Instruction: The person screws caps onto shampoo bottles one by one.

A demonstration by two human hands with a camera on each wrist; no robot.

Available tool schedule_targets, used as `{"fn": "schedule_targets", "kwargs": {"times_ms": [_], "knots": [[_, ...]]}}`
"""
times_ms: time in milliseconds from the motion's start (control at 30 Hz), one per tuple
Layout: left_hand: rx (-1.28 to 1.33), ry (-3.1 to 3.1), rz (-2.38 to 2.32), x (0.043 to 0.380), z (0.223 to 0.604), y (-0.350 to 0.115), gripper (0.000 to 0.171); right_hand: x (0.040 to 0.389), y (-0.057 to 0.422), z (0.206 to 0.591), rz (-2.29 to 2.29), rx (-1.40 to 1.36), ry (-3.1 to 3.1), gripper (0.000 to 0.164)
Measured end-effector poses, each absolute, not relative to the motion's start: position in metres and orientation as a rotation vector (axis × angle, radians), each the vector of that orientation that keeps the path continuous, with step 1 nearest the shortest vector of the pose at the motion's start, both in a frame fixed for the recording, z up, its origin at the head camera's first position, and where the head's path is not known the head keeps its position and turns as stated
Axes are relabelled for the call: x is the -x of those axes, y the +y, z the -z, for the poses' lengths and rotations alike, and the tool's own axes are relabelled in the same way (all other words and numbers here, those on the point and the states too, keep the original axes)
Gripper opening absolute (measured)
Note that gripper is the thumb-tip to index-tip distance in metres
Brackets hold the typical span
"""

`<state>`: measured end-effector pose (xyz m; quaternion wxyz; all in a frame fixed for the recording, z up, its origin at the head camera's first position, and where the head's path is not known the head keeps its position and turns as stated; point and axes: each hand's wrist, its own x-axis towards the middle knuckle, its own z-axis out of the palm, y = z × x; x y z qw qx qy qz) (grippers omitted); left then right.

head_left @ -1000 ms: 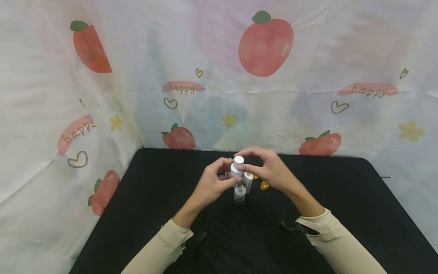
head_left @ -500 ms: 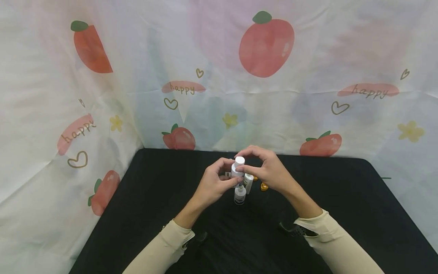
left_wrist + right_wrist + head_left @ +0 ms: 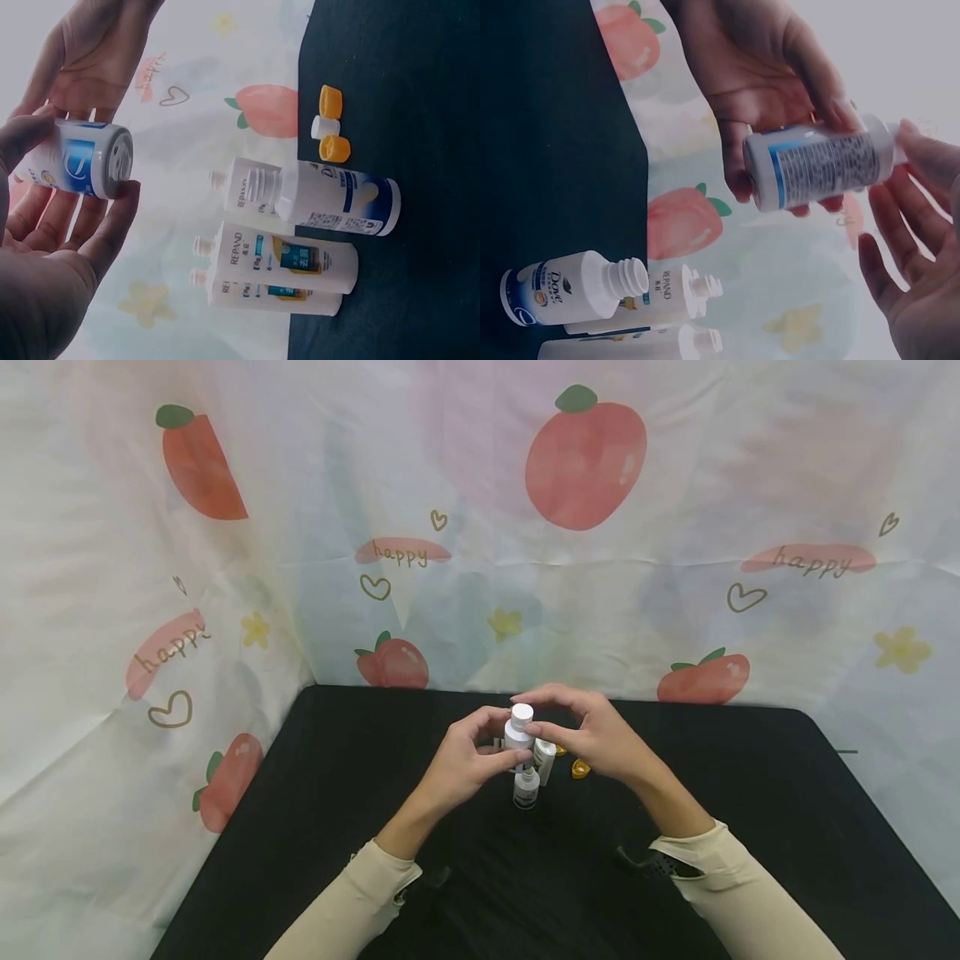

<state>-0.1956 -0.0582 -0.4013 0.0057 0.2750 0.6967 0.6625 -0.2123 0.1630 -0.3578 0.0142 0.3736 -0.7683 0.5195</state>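
Note:
My left hand [image 3: 468,764] grips the body of a small white bottle [image 3: 517,737], held up above the table. In the right wrist view this bottle [image 3: 817,165] shows a blue band and small print. My right hand [image 3: 592,727] pinches its white cap [image 3: 522,713] between thumb and fingers. Below stands an uncapped white Dove bottle [image 3: 562,289], its threaded neck bare. Beside it are several uncapped white REPAND bottles [image 3: 289,259], partly hidden behind one another in the wrist views.
Two orange caps [image 3: 334,148] and a white cap [image 3: 325,127] lie on the black table [image 3: 337,827] to the right of the bottles. A fabric backdrop [image 3: 480,485] printed with fruit hangs behind and to the left of the table.
Both hands have shifted only slightly, with the held bottle between them throughout. The right fingers stay at the cap, and the standing bottles and loose caps keep their places.

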Motion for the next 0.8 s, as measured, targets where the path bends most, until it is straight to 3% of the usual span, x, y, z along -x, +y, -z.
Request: {"fn": "schedule_targets", "kwargs": {"times_ms": [367, 567, 800], "knots": [[-0.887, 2.127, -2.085, 0.1946, 0.4007, -0.0588, 0.041, 0.2155, 0.1648, 0.3572, -1.749, -1.271, -2.350, 0.036], [-0.890, 2.153, -2.072, 0.1944, 0.4024, -0.0573, 0.041, 0.2147, 0.1635, 0.3586, -1.753, -1.201, -2.370, 0.028], [-0.893, 2.155, -2.070, 0.1954, 0.4026, -0.0572, 0.040, 0.2152, 0.1646, 0.3571, -1.800, -1.195, -2.376, 0.032]]}}
